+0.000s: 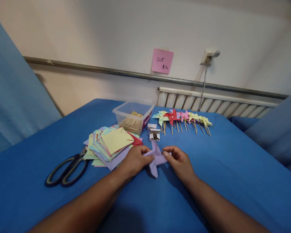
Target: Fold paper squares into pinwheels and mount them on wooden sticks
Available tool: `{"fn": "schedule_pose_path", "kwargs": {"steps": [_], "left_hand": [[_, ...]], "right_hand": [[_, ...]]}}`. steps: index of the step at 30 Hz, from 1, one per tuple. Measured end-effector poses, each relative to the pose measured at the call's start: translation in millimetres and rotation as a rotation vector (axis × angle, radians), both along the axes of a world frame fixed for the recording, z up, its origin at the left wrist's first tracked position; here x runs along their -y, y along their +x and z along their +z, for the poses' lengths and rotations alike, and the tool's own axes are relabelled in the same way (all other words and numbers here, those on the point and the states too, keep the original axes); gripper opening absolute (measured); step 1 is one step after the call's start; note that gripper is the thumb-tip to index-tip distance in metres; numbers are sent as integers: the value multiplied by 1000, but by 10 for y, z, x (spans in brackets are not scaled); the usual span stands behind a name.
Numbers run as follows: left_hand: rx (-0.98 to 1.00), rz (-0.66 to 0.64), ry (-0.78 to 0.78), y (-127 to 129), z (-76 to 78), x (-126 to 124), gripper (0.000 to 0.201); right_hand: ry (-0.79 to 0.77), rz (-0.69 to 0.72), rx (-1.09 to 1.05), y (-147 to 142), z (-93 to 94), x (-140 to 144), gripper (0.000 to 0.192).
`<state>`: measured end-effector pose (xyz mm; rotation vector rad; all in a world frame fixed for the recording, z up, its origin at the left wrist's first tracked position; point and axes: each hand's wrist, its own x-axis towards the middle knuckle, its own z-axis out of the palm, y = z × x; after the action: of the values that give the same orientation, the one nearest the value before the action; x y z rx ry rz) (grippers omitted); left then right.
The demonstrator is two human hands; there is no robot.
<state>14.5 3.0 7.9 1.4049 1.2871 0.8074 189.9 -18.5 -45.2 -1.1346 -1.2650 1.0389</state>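
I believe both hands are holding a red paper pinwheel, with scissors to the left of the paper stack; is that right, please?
Not quite: the head view shows the left hand and right hand holding a light purple paper pinwheel, not a red one, with scissors to the left of the paper stack.

A blue-covered table (223,161) carries scissors (78,157) at left, a paper stack (117,140) touching them, a plastic box (145,122) farther back, two small boxes (154,136) centrally, and pinwheels (172,117) at far right.
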Motion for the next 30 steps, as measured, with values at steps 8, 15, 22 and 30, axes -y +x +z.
{"fn": "schedule_pose_path", "kwargs": {"steps": [8,15,22,30], "left_hand": [[323,342,-23,-131,-148,-249,22],[441,423,-75,-159,-69,-231,26],[460,416,-87,-146,-55,-212,25],[477,410,-105,-137,-37,-206,24]], "right_hand": [[347,-134,600,-124,-41,-449,22],[142,-221,808,-193,-65,-824,29],[187,-205,822,-171,-92,-847,28],[202,-161,989,-201,21,-736,30]]}}
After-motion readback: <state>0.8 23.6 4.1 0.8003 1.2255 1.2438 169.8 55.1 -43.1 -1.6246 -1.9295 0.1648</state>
